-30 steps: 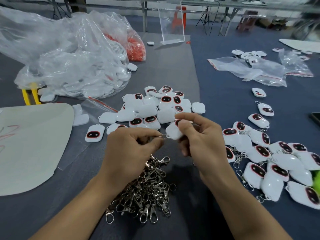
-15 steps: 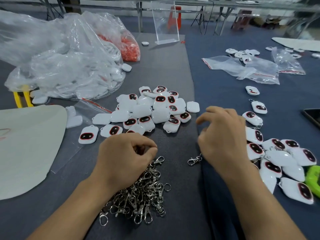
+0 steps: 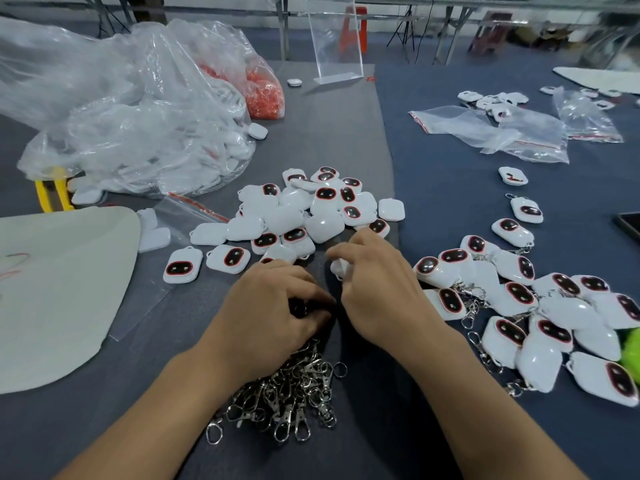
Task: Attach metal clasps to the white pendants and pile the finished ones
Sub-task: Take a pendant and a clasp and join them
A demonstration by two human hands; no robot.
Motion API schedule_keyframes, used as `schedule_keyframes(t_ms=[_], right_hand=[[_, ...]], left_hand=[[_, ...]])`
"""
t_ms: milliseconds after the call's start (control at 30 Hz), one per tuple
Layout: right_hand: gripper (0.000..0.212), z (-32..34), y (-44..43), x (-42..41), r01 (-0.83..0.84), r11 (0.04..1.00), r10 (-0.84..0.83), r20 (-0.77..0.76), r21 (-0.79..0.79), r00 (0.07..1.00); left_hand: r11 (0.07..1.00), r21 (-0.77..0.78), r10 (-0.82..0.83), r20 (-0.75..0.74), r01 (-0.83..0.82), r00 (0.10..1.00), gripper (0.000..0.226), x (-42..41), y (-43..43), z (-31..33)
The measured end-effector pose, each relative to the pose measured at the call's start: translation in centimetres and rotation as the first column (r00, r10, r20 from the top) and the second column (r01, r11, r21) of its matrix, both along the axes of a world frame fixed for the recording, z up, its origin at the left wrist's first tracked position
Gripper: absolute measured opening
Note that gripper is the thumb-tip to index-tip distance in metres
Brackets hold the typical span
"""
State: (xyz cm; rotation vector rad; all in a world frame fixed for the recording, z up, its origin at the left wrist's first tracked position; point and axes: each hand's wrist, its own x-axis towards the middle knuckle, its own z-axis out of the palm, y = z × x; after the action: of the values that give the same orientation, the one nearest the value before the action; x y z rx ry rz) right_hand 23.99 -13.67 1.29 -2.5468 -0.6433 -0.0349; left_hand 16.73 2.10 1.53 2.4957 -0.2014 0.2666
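Note:
A heap of loose white pendants (image 3: 322,209) with dark red-rimmed faces lies in the middle of the grey mat. Just below it, my right hand (image 3: 377,292) curls its fingers and thumb round one white pendant (image 3: 338,267) at the heap's near edge. My left hand (image 3: 277,306) sits beside it with its fingertips curled into the top of the pile of metal clasps (image 3: 291,386), pinching a clasp there. Pendants with clasps on them (image 3: 519,299) are piled to the right on the blue cloth.
A big clear bag of white pendants (image 3: 138,126) and a bag of orange-red bits (image 3: 263,91) fill the back left. A white sheet (image 3: 59,289) lies left, zip bags (image 3: 502,133) back right, a clear stand (image 3: 337,39) behind, a green object (image 3: 632,348) at right.
My right hand put the pendant with its clasp on the right pile, then came back left and took a new pendant from the heap. My left hand dropped onto the clasp pile.

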Motion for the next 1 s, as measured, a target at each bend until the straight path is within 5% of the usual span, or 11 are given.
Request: schedule_keyframes(t_ms=[133, 433, 633, 1000], right_hand=[[0.056, -0.3, -0.1, 0.1, -0.004, 1.0, 0.004, -0.012, -0.013, 1.0], [0.019, 0.2, -0.6, -0.1, 0.047, 0.997, -0.051, 0.058, 0.061, 0.997], [0.024, 0.4, -1.0, -0.4, 0.035, 0.998, -0.034, -0.025, 0.056, 0.999], [0.015, 0.1, 0.2, -1.7, 0.137, 0.835, -0.097, -0.103, 0.533, 0.99]], left_hand=[[0.998, 0.024, 0.057, 0.002, -0.057, 0.998, 0.024, 0.2, -0.3, -0.3], [0.996, -0.023, 0.087, 0.035, -0.087, 0.996, 0.015, -0.3, -0.7, -0.1], [0.943, -0.223, 0.285, 0.148, -0.249, 0.947, 0.017, -0.9, -1.7, -0.1], [0.953, -0.23, 0.241, 0.18, -0.197, 0.954, 0.022, -0.3, -0.6, -0.4]])
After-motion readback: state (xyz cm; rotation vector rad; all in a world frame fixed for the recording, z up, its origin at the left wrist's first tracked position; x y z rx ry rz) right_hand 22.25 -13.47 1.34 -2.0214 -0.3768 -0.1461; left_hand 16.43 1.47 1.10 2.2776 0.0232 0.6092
